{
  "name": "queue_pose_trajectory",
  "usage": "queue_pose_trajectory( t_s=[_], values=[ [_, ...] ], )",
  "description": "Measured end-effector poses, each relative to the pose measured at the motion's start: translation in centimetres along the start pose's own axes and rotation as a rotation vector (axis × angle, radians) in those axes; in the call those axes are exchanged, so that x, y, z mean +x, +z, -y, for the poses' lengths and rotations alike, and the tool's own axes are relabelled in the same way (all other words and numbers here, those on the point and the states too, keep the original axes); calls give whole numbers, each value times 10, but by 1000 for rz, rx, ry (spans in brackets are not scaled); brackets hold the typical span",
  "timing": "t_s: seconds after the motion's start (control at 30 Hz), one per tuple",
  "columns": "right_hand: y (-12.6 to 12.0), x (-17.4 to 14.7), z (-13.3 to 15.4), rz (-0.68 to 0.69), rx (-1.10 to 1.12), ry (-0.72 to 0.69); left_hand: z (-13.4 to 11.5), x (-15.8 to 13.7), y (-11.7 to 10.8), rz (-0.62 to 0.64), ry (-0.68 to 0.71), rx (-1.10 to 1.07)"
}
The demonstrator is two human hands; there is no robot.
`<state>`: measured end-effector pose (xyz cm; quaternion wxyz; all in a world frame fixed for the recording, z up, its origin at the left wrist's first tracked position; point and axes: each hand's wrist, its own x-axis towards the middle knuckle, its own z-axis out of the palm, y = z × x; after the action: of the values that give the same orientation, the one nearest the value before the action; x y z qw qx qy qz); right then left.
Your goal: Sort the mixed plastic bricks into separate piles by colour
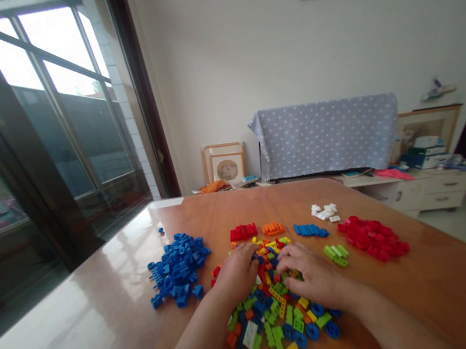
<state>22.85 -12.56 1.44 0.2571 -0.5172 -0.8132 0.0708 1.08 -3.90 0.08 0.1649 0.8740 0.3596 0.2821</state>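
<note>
A mixed pile of toy building bricks (281, 302) in green, yellow, blue, orange and red spreads between my forearms. My left hand (240, 269) is over the pile's far left side, its fingers curled together; whatever is between the fingertips is hidden. Across from it, my right hand (308, 271) reaches into the pile's right side, fingers bent and apart, touching bricks with nothing visibly gripped. Blue round pieces (312, 330) and a white brick (250, 334) lie at the near edge of the pile.
Left stands a heap of blue bricks (180, 270); right, a heap of red bricks (373, 238). Beyond the pile are rows of red bricks (243, 232), orange bricks (273, 229) and blue bricks (310, 230), plus green bricks (336, 255) and white bricks (324, 212), all on a wooden table (109, 341).
</note>
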Motion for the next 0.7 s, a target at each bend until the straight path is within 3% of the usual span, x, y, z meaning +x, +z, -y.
queue_pose_trajectory(
  t_s=[0.13, 0.37, 0.7],
  values=[
    [1, -3, 13, 117, -20, -42, 0, -1, 1, 16, -4, 8],
    [1, -3, 18, 174, -70, -52, -5, -2, -2, 25, 22, 1],
    [1, -1, 16, 20, 55, -10, -8, -2, -5, 13, 37, 19]
  ],
)
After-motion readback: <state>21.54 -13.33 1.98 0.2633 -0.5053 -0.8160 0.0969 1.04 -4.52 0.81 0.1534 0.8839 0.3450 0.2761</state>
